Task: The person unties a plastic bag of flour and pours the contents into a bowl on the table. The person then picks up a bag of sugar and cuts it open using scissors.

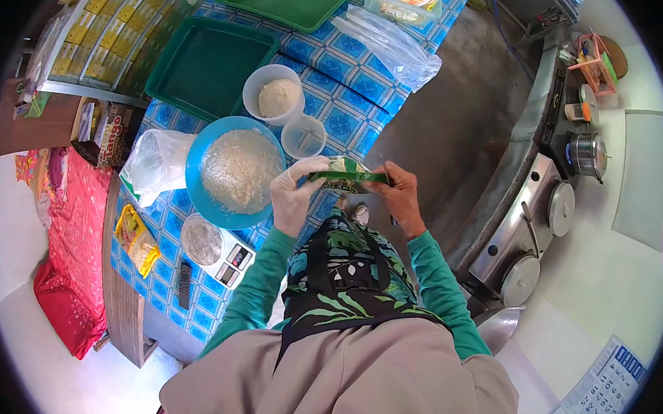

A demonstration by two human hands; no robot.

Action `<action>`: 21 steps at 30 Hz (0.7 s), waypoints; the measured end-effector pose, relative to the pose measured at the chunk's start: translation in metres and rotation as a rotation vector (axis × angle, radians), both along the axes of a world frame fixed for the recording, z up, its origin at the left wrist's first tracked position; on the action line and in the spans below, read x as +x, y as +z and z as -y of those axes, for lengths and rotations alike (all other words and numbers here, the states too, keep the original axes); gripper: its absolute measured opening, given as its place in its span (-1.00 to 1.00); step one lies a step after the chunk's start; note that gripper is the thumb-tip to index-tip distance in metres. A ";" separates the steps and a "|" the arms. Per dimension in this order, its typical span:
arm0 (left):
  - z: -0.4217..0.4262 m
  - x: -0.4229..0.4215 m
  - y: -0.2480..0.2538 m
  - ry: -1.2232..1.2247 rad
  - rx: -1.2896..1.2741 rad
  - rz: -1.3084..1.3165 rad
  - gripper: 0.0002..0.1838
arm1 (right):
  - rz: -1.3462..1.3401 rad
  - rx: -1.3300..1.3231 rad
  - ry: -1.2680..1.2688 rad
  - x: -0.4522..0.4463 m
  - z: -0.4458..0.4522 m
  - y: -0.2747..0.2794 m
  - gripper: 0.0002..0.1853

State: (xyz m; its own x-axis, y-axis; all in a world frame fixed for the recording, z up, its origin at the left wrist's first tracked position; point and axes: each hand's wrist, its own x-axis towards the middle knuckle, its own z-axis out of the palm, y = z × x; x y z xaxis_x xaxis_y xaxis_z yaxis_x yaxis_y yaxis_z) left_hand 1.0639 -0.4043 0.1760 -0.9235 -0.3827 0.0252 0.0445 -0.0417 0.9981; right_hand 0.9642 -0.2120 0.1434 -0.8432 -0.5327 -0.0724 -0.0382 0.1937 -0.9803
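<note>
My left hand (293, 195), in a whitish glove, pinches one end of a green and pale packet (347, 176). At the packet's other end, the fingers of my bare right hand (401, 201) are closed on its edge. The packet is held in front of my body, stretched between both hands; its print is too small to read. Left of my gloved hand sits a blue basin (216, 214) with a heap of white flour (241, 171). Just beyond the hands are a clear plastic cup (304, 136) and a white tub (262, 77) with pale powder inside.
A kitchen scale (234, 259), a remote control (185, 285), a yellow packet (136, 239) and a plastic bag (159, 163) lie on the blue checked tablecloth (208, 305). Green trays (204, 67) stand farther off. To the right, a counter holds a gas stove (517, 217) with lidded pots.
</note>
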 end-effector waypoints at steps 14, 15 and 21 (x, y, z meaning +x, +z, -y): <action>0.054 0.135 -0.096 0.603 0.719 0.232 -0.64 | 0.509 -0.009 -0.178 0.022 -0.033 0.052 -0.85; 0.058 0.148 -0.122 0.496 0.496 0.264 -0.71 | 0.474 -0.020 -0.187 0.019 -0.038 0.054 -0.85; 0.038 0.194 -0.103 0.529 -0.970 0.479 -0.77 | 0.409 -0.009 -0.239 -0.001 -0.073 0.040 -0.81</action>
State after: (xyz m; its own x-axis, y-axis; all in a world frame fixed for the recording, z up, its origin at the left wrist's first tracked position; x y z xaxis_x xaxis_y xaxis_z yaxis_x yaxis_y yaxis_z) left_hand 1.2574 -0.4420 0.0731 -0.6522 -0.7286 0.2091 -0.5544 0.6467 0.5239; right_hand 0.9636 -0.1393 0.1839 -0.8456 -0.3297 -0.4199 0.3956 0.1412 -0.9075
